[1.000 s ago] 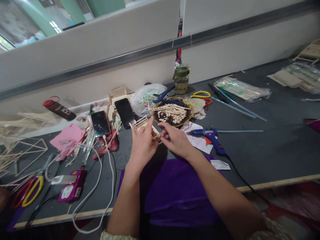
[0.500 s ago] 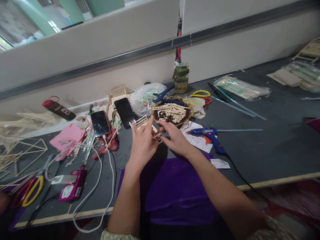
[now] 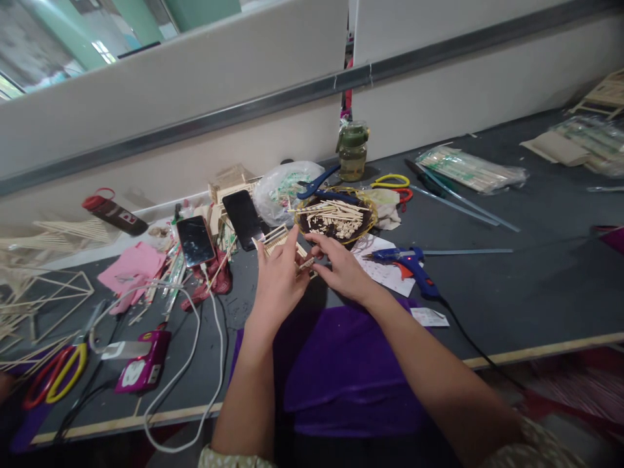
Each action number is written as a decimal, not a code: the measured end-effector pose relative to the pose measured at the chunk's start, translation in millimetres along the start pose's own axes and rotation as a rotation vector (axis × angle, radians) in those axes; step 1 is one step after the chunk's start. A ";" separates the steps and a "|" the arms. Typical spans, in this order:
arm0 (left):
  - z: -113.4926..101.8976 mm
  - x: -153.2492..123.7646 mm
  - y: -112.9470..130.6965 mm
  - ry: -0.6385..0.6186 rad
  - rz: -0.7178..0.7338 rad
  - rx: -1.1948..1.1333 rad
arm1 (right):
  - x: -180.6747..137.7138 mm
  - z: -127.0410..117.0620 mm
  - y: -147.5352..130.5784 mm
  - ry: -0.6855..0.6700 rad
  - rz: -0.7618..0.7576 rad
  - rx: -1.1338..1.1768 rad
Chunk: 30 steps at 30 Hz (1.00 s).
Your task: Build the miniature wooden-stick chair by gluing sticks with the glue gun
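Observation:
A small model made of wooden sticks [image 3: 273, 242] is held by my left hand [image 3: 279, 276], whose fingers wrap round it and hide much of it. At its right side my right hand [image 3: 338, 268] has thumb and forefinger closed round a short wooden stick [image 3: 307, 262], against the model's edge. Just beyond lies a basket [image 3: 374, 221] with a yellow rim, holding cut wooden sticks [image 3: 338, 218] and blue-handled pliers [image 3: 319, 185]. To the right of my right hand, a blue glue gun [image 3: 414, 270] rests on a sheet of white paper [image 3: 377, 260].
Two phones, one black [image 3: 242, 218] and one on a charging cable [image 3: 195, 240], lie left of the model. A purple power strip [image 3: 143, 364], scissors [image 3: 68, 374] and a tilted brown bottle [image 3: 114, 214] are further left. A green-lidded jar [image 3: 353, 153] stands behind the basket.
Almost nothing differs. Both hands keep their places at the stick model, with only a slight shift of the fingers and of the camera.

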<state>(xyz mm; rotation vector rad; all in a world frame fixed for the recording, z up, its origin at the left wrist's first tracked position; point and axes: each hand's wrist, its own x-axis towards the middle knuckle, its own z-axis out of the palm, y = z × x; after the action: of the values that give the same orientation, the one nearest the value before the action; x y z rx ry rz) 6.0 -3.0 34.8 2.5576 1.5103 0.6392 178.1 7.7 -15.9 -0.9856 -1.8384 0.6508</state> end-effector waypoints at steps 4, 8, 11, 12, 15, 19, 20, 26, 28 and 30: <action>-7.9 -2.2 -1.3 -0.035 0.031 -0.030 | 0.1 -1.7 -2.4 -0.005 0.002 0.002; -15.9 -4.9 -3.5 -0.056 0.033 -0.007 | 0.7 -2.9 -4.3 -0.019 0.013 0.007; -17.6 -6.3 -6.0 -0.070 0.013 0.001 | 1.2 -3.5 -5.4 -0.024 0.017 0.003; -17.4 -6.6 -6.7 -0.075 0.006 0.001 | 1.2 -3.7 -5.7 -0.023 0.018 0.002; -15.7 -6.9 -8.4 -0.089 0.004 -0.003 | 1.2 -4.2 -6.4 -0.017 0.012 0.002; -12.1 -6.1 -9.3 -0.093 0.011 -0.002 | 1.0 -4.2 -5.7 -0.020 0.010 -0.003; -11.2 -5.8 -9.4 -0.090 0.007 0.000 | 1.1 -4.1 -5.5 -0.021 0.012 -0.003; -9.0 -5.3 -9.4 -0.080 0.001 -0.015 | 1.2 -4.1 -5.1 -0.020 0.012 -0.006; -8.9 -5.4 -9.5 -0.081 0.001 -0.022 | 1.1 -4.4 -5.3 -0.019 0.006 -0.004; -8.8 -5.3 -9.9 -0.084 -0.001 -0.023 | 0.9 -4.7 -5.7 -0.019 0.003 -0.004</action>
<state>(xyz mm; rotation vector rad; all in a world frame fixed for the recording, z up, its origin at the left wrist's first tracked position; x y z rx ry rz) -7.9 -3.7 38.3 2.5324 1.4691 0.5391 180.1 5.5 -9.0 -0.9877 -1.8558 0.6609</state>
